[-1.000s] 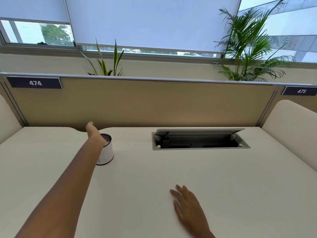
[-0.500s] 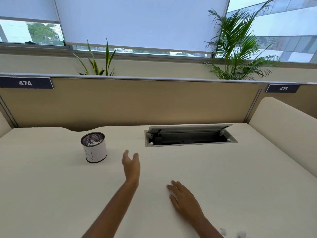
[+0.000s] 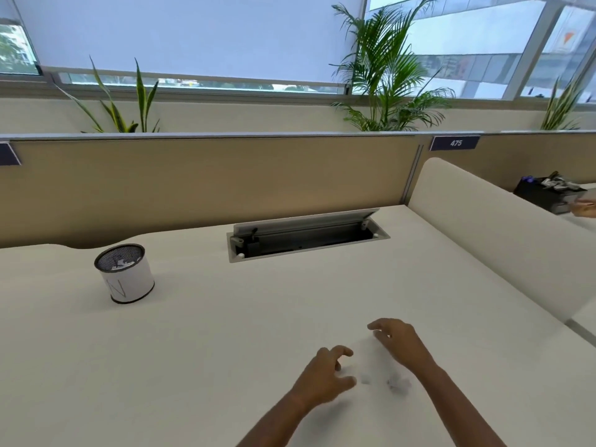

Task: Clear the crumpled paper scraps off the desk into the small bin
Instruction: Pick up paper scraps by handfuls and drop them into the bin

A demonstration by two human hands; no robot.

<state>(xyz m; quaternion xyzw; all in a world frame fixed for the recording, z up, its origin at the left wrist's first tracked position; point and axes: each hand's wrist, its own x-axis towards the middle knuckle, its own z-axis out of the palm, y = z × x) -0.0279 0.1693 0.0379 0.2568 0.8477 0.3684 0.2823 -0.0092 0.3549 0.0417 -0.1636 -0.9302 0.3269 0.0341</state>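
The small round bin [image 3: 127,279], white-wrapped with a dark mesh rim, stands at the desk's far left with white paper scraps inside. Two small crumpled paper scraps lie near the front: one [image 3: 366,379] just right of my left hand, the other [image 3: 398,383] under my right forearm. My left hand [image 3: 325,375] hovers with fingers apart and curled, a short way from the nearer scrap, holding nothing. My right hand [image 3: 398,338] sits just beyond the scraps, fingers loosely spread, with a small pale bit at its fingertips that I cannot identify.
An open cable hatch [image 3: 306,235] is set into the cream desk [image 3: 225,333] at the back. A tan partition [image 3: 209,182] closes off the far edge and a padded divider [image 3: 500,227] the right side. A black organiser [image 3: 548,193] stands on the neighbouring desk.
My left hand pulled back from the bin to the front of the desk beside the scraps. The right hand lifted off the desk and shifted right. The view turned right and down.
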